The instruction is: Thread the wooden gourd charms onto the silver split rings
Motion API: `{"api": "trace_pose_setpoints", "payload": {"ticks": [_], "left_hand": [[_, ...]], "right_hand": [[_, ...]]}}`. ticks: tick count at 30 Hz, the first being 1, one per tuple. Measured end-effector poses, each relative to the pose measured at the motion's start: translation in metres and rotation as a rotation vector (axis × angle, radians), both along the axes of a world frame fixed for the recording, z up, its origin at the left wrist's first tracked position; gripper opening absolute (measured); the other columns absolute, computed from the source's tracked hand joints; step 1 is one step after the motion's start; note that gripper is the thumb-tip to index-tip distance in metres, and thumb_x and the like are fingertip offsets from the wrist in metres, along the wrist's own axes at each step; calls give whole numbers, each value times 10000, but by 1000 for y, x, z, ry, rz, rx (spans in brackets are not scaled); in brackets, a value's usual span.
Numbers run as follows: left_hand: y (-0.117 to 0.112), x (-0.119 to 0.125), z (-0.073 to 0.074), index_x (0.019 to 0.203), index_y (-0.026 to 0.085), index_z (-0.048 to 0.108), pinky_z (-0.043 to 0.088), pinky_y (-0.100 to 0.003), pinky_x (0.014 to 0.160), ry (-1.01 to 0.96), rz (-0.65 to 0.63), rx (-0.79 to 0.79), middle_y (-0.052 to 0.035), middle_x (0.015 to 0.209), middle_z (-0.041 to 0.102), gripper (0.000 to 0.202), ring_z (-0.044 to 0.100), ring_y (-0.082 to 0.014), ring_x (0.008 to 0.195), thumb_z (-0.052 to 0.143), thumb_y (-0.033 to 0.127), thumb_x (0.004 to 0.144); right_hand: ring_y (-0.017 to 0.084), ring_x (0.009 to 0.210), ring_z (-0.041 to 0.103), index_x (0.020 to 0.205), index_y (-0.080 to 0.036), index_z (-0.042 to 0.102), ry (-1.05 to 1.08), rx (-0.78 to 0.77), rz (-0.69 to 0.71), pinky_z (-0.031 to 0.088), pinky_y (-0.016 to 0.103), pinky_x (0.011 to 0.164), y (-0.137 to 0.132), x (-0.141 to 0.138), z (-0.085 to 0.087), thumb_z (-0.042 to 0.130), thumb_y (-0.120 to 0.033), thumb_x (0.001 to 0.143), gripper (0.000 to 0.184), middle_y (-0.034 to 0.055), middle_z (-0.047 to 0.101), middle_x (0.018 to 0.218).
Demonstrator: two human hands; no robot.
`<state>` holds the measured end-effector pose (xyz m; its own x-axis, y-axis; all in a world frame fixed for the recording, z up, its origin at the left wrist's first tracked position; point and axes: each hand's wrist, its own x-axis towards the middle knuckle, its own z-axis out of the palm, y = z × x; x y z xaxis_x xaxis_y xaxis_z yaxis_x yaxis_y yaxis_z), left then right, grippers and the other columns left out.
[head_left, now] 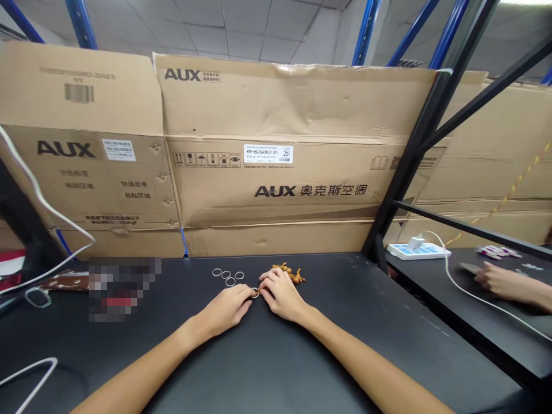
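My left hand [228,307] and my right hand [280,293] rest on the black table [302,356], fingertips meeting. Between them they pinch a small metal ring [255,292]. Just behind my right hand lies a small pile of brown and gold charms [290,271]. Several loose metal rings [227,276] lie on the table beyond my left hand. Both hands have curled fingers.
Large AUX cardboard boxes [280,149] stand along the back of the table. A black rack post [409,155] rises at right. Another person's hand [504,283] rests on the neighbouring table, near a white power strip [417,249]. White cables [38,368] lie at left.
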<state>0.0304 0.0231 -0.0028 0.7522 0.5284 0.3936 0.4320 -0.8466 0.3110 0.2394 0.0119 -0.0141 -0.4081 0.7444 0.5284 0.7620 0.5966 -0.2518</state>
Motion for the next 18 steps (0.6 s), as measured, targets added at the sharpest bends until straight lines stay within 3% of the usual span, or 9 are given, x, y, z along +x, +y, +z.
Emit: {"api": "trace_pose_setpoints", "payload": {"ticks": [8, 18], "left_hand": [[1, 7, -4, 979, 210, 592, 495, -316, 800, -133, 39, -100, -40, 943, 642, 123, 605, -184, 862, 498, 230, 902], [5, 11, -10, 878, 197, 576, 478, -339, 785, -96, 88, 106, -61, 911, 565, 199, 545, -197, 836, 387, 181, 939]], "right_hand": [[207, 862, 483, 843, -191, 555, 58, -33, 21, 403, 352, 789, -4, -7, 0, 447, -166, 905, 127, 59, 586, 867], [180, 806, 489, 804, -186, 553, 47, -74, 11, 397, 319, 764, -2, -8, -2, 403, -197, 946, 207, 44, 582, 819]]}}
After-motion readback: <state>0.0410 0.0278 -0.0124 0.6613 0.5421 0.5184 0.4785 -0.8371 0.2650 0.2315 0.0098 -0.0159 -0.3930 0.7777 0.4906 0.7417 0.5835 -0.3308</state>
